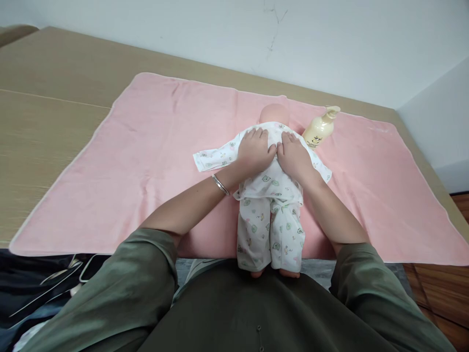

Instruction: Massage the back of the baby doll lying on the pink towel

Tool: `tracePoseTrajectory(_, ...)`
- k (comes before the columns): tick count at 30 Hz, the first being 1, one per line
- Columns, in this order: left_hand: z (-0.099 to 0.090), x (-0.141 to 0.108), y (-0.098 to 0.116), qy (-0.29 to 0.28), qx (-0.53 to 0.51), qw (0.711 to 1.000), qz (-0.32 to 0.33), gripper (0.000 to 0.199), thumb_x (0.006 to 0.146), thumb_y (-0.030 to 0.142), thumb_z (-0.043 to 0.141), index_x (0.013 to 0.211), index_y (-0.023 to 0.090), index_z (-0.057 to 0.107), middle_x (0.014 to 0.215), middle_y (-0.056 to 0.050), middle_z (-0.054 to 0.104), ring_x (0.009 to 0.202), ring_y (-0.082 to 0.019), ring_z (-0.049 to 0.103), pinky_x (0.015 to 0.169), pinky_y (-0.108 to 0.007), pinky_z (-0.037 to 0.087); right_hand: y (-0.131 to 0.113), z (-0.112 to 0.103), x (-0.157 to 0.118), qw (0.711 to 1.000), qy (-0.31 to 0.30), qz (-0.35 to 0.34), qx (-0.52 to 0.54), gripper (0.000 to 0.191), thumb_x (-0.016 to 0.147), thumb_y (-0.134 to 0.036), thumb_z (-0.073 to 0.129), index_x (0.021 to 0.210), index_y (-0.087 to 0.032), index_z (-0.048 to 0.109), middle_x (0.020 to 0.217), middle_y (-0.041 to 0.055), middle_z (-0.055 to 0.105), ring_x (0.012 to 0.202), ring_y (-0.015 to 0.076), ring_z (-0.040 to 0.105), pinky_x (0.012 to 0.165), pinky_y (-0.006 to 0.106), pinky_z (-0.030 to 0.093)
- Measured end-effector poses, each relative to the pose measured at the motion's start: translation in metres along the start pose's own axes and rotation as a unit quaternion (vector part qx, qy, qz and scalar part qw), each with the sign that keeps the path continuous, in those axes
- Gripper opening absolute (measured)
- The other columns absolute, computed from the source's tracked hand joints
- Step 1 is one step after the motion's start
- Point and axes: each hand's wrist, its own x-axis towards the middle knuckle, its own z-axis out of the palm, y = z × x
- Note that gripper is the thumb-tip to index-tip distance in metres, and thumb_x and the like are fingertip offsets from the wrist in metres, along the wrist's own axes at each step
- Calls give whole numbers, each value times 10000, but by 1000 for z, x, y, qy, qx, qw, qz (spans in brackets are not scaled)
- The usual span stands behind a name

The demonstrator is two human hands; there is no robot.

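Observation:
A baby doll (271, 230) in a white printed top and trousers lies with its head away from me and its feet at the table's near edge. My left hand (256, 150) rests flat on the left side of the doll's upper body, fingers stretched out. Beside it my right hand (294, 155) lies flat on the right side, also with fingers extended. The two thumbs nearly meet in the middle. Past my right hand, a cream pump bottle (319, 128) lies tilted next to the doll's shoulder. The doll's face is not visible.
A pink blanket (164, 132) spreads beneath the doll over a wooden table (66, 63). The white wall (205, 29) stands behind. At lower left, dark items with a cable (54, 286) lie below the table edge. Wooden flooring (436, 288) shows at right.

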Motion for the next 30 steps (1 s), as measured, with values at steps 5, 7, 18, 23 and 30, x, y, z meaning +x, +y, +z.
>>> tracePoseTrajectory(5,3,4,-6,-1,6,1000,8,514,941,332,424,1315,-1,542,1329,-256,602,1280,-375,541,1131,-519,393,-13,-14,-15,999,0,-22,-28,399,944,-196,300,1174,-66,599,1270,229,640,1224,360,573,1038,525,465)
tracePoseTrajectory(7,5,-3,0,21,26,999,15,484,955,320,382,1258,-3,575,1269,-274,622,1233,-388,560,1087,-525,416,-4,-12,-8,999,0,-32,-6,381,946,-212,315,1163,-99,607,1268,203,644,1204,338,584,1037,505,471)
tracePoseTrajectory(18,-12,4,1,-36,14,999,-10,380,935,285,415,1147,52,629,1200,-218,667,1150,-360,609,1024,-495,479,-12,-9,-18,996,13,2,-88,440,1009,-285,308,1134,-32,645,1165,240,668,1197,361,593,1029,481,484)
tracePoseTrajectory(23,-3,3,-3,-7,12,1000,-1,434,965,306,376,1215,23,590,1273,-252,629,1216,-378,575,1061,-514,445,-12,-15,-17,997,-9,13,-79,428,1013,-311,302,1045,-89,666,1141,220,669,1130,352,621,956,471,516)
tracePoseTrajectory(30,-7,-15,20,-9,43,999,13,431,960,189,321,1237,-15,581,1263,-298,624,1236,-419,563,1023,-558,447,15,3,12,999,17,-28,25,422,996,-309,318,1267,-76,542,1422,200,543,1375,338,450,1151,523,370)
